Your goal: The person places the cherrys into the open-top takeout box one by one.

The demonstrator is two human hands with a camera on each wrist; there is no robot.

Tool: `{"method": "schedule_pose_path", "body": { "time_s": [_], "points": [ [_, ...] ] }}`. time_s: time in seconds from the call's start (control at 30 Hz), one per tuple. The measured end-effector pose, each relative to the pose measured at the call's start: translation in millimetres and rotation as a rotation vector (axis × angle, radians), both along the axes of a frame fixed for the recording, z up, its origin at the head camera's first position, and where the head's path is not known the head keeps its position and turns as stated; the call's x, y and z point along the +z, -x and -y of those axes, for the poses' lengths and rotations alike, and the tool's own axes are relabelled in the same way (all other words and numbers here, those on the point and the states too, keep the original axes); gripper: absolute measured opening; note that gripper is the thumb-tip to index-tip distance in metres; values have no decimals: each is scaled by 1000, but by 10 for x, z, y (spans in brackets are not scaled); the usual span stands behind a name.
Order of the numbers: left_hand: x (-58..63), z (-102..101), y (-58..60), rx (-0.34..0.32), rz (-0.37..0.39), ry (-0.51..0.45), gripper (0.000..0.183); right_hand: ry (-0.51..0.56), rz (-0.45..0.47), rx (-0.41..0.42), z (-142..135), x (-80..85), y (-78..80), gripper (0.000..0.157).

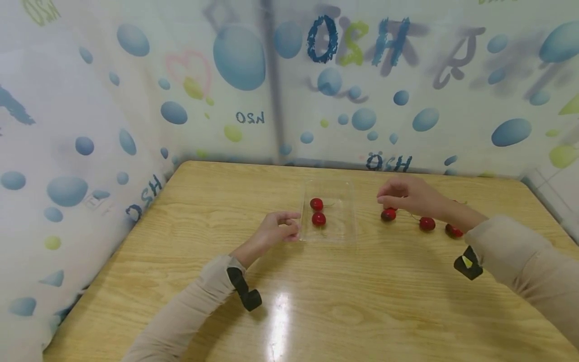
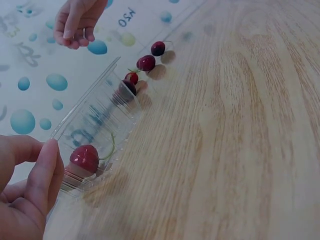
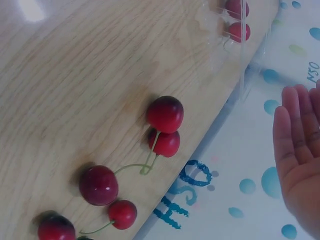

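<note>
1. Where the wood-grain table (image 1: 344,311) spreads nearer than the clear plastic container (image 1: 339,221), 2 beige sleeves (image 1: 176,311) wearing black wrist mounts (image 1: 251,300) reach across it.
2. Just left of the container, the left hand (image 1: 273,231) pinches its rim between thumb and finger.
3. Inside the container, toward its left side, sit 2 red stemmed cherries (image 1: 318,219), 1 behind the other.
4. Right of the container, at least 5 loose cherries (image 1: 426,224) lie on the table, near each other.
5. Also right of the container, above those cherries and apart from them, hangs the right hand (image 1: 413,196), its fingers relaxed and holding nothing.
6. Beyond the container, past the table's far edge, stands a pale bubble-print wall covering (image 1: 298,100) with blue and green lettering (image 1: 355,44).
</note>
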State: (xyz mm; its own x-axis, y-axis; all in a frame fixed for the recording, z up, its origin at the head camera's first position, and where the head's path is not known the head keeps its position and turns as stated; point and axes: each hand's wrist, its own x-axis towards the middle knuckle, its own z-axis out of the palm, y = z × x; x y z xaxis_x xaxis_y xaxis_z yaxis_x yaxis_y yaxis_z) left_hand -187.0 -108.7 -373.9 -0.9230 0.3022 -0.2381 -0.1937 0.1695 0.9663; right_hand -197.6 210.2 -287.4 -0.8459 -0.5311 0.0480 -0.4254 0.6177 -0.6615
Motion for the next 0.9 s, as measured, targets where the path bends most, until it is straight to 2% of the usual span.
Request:
{"method": "schedule_pose_path", "body": {
  "time_s": [0.3, 0.6, 0.73, 0.9],
  "points": [
    [18, -1, -10, 16, 8, 8, 38, 45, 19, -91, -260, -83, -57, 19],
    [3, 1, -4, 3, -6, 14, 39, 28, 12, -189, -622, -131, -148, 21],
    [9, -2, 4, 7, 5, 12, 40, 31, 6, -235, -810, -194, -179, 22],
    [57, 3, -3, -9, 16, 18, 41, 66, -8, -253, -1053, -305, -210, 17]
  ]
}}
